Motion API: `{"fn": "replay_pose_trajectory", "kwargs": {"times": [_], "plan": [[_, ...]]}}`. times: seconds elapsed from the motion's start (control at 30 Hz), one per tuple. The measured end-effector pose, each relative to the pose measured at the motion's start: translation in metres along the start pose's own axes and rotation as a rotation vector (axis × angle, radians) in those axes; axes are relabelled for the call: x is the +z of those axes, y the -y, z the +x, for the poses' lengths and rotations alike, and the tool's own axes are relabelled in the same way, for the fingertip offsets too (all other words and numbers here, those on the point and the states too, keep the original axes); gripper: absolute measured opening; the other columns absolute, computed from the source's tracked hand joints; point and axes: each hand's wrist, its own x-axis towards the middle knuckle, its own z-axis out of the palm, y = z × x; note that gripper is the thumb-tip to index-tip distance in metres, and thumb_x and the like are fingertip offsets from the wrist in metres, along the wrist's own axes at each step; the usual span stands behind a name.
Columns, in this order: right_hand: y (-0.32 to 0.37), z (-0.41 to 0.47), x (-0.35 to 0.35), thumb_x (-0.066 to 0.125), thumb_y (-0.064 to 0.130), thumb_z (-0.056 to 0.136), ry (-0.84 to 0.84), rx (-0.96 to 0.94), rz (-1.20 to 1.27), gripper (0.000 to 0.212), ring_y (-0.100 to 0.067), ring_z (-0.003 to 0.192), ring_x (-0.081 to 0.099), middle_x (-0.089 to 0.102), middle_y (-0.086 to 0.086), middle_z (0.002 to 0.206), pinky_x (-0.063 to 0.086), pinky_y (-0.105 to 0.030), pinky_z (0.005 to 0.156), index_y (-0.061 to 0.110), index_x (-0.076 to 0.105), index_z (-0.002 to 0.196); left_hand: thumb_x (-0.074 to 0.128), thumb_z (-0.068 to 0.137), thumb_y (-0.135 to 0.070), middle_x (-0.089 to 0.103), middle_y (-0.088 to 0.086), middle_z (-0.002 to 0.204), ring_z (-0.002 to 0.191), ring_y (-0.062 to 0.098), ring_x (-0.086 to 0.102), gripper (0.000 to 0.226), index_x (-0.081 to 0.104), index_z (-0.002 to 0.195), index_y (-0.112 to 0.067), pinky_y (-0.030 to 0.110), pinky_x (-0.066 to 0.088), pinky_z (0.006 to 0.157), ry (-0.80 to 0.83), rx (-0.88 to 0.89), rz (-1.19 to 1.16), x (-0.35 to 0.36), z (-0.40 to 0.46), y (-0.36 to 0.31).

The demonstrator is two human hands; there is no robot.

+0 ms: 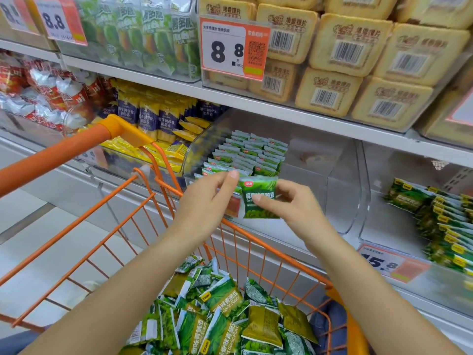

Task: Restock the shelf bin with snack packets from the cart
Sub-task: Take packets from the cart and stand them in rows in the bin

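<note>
Above the orange cart (143,226), both hands pinch one green snack packet (259,198) upright, long axis vertical, before the shelf bin (340,190): left hand (207,198), right hand (294,203). Cart packets read "Garlic Flavor".

Forearms bare — no sleeves; hands (204,201) ungloved — ringless.

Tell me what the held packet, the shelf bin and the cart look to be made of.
Green packet: probably glossy printed plastic film, going by its sheen and crimped top edge.
Shelf bin: clear rigid plastic, likely acrylic; the packets inside show through its walls.
Cart: thin metal wire with an orange coating; its handle looks like smooth plastic.
</note>
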Motion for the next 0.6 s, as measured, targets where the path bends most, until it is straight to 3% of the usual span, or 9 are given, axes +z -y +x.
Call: {"fn": "replay_pose_trajectory", "kwargs": {"times": [0.1, 0.17, 0.23, 0.33, 0.4, 0.47, 0.6], "plan": [[-0.001, 0.028, -0.017, 0.076, 0.020, 0.080, -0.180, 0.043, -0.031, 0.012, -0.017, 0.081, 0.068, 0.074, 0.001, 0.086, 0.053, -0.034, 0.082, 0.020, 0.074, 0.091, 0.021, 0.096, -0.055, 0.062, 0.002, 0.123, 0.117, 0.022, 0.051, 0.062, 0.059, 0.126, -0.016, 0.036, 0.035, 0.098, 0.043, 0.069, 0.448, -0.001, 0.001, 0.035], [-0.010, 0.052, -0.024, 0.075, 0.019, 0.081, -0.223, 0.117, -0.135, 0.010, -0.011, 0.065, 0.060, 0.067, 0.001, 0.073, 0.049, -0.028, 0.071, 0.012, 0.072, 0.087, 0.017, 0.095, -0.053, 0.060, 0.004, 0.124, 0.118, 0.024, 0.050, 0.066, 0.059, 0.126, -0.012, 0.033, 0.029, 0.100, 0.034, 0.116, 0.527, 0.003, -0.001, 0.049], [-0.027, 0.079, -0.025, 0.075, 0.021, 0.082, -0.179, 0.278, -0.229, 0.019, -0.013, 0.056, 0.053, 0.059, -0.002, 0.062, 0.050, -0.033, 0.069, 0.009, 0.063, 0.072, 0.018, 0.095, -0.050, 0.061, 0.004, 0.122, 0.118, 0.024, 0.051, 0.064, 0.060, 0.125, -0.011, 0.033, 0.028, 0.100, 0.013, 0.132, 0.545, 0.006, -0.001, 0.054], [-0.053, 0.111, -0.015, 0.074, 0.021, 0.083, -0.096, 0.523, -0.289, 0.032, -0.018, 0.060, 0.059, 0.060, -0.007, 0.064, 0.055, -0.039, 0.084, 0.010, 0.049, 0.067, 0.019, 0.096, -0.047, 0.061, 0.003, 0.123, 0.119, 0.024, 0.051, 0.063, 0.059, 0.127, -0.011, 0.031, 0.026, 0.101, -0.003, 0.158, 0.553, 0.005, 0.000, 0.053], [-0.062, 0.120, -0.009, 0.072, 0.018, 0.084, -0.067, 0.613, -0.274, 0.033, -0.014, 0.058, 0.058, 0.058, -0.006, 0.066, 0.056, -0.032, 0.076, 0.010, 0.045, 0.069, 0.019, 0.096, -0.046, 0.060, 0.003, 0.125, 0.120, 0.023, 0.050, 0.063, 0.058, 0.129, -0.011, 0.030, 0.025, 0.102, 0.007, 0.162, 0.550, 0.004, 0.000, 0.053], [-0.065, 0.125, -0.006, 0.075, 0.016, 0.082, -0.047, 0.647, -0.255, 0.031, -0.013, 0.058, 0.059, 0.061, -0.008, 0.067, 0.055, -0.031, 0.079, 0.009, 0.047, 0.069, 0.019, 0.095, -0.045, 0.060, 0.003, 0.126, 0.121, 0.022, 0.050, 0.061, 0.058, 0.130, -0.012, 0.033, 0.028, 0.104, 0.017, 0.150, 0.546, 0.004, 0.000, 0.054], [-0.064, 0.135, -0.001, 0.081, 0.013, 0.075, -0.059, 0.626, -0.331, 0.031, -0.025, 0.092, 0.068, 0.070, -0.016, 0.097, 0.053, -0.041, 0.092, 0.008, 0.051, 0.071, 0.021, 0.095, -0.041, 0.062, 0.003, 0.123, 0.120, 0.023, 0.051, 0.059, 0.060, 0.128, -0.012, 0.037, 0.033, 0.103, 0.015, 0.145, 0.543, 0.006, 0.003, 0.055]]}}
